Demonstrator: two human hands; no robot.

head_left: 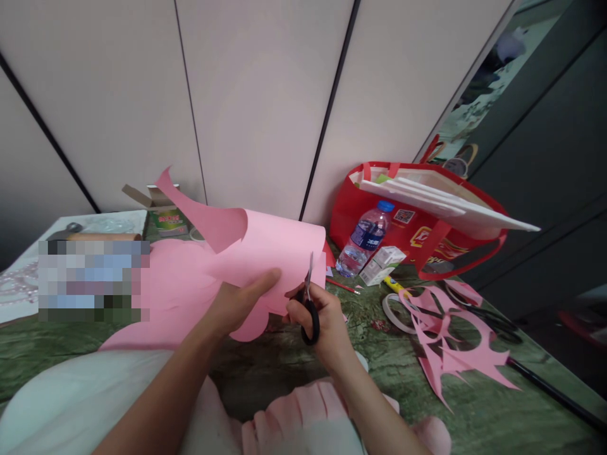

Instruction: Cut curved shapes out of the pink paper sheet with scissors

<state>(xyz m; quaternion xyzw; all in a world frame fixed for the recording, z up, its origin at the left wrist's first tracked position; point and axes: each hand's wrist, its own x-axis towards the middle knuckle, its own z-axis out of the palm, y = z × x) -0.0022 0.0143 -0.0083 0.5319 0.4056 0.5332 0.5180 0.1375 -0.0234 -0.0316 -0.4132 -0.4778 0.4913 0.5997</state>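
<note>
While the right hand (328,319) is curled round black-handled scissors (308,293), the left hand (241,304) pinches pink craft paper (284,239) under its thumb; probably light, bendy, crease-prone, so hold near the edge.

1. Light was soft, rather dim; the wall panels (265,107) looked palest at upper centre, greying towards the left edge;
2. The dark surface (540,158) at far right sank into shadow; its detail was lost;
3. The pink sheet (289,243) was brightest along its curved top; shade gathered inside its curl;
4. The scissors (309,275) and bottle (364,237) carried small glints; the tabletop (260,370) darkened at lower centre;
5. Pixelation (92,278) masked a patch at left;
6. The upper right background was blurred; the forearms (164,379) looked stretched towards the bottom edge.
</note>
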